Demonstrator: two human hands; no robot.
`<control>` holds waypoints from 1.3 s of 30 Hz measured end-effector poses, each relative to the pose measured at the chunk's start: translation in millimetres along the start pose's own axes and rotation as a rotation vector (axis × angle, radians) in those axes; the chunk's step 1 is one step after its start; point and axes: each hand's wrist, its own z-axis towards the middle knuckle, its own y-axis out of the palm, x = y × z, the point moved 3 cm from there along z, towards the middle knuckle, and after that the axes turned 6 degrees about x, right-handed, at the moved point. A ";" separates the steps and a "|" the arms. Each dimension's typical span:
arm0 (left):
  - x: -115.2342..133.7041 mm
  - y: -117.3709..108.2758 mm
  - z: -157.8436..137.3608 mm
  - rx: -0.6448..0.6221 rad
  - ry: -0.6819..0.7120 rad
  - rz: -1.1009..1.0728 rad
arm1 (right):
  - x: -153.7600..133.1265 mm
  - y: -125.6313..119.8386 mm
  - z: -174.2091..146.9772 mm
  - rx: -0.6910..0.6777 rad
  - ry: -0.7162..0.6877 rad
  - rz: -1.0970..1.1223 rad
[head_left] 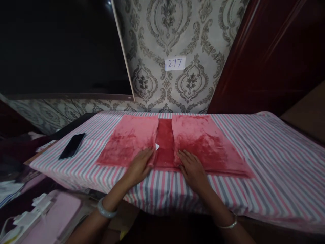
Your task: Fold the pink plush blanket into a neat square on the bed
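Pressing flat, both hands hold nothing: left hand [140, 166] and right hand [192, 168] rest open-palmed on the near edge of the red plush cloth [203, 142], pinning its two folded-in flaps on the striped table cover [279, 162].

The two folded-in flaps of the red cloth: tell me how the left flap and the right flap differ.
The left flap looks paler pink and covers less area; the right flap is deeper red and spreads wider toward the near edge. The left hand rests on the left flap's inner near corner, the right hand on the right flap's. Both are plush, lie flat on the striped sheet, and leave a darker strip uncovered between them.
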 end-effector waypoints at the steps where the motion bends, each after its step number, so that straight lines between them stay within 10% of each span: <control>1: -0.5 -5.9 -2.7 -0.001 0.027 -0.023 | 0.1 0.1 -0.1 -0.001 0.003 0.005; 6: -5.3 -35.6 -14.2 -0.023 0.034 -0.074 | 3.4 0.2 -2.0 -0.012 0.016 0.029; 16: -55.3 -40.0 -35.9 0.090 -0.478 0.453 | -41.2 -19.8 24.1 0.032 -0.082 0.263; 39: -132.0 -93.3 -91.9 0.228 -0.215 -0.112 | -74.0 45.7 68.7 -0.281 0.350 0.645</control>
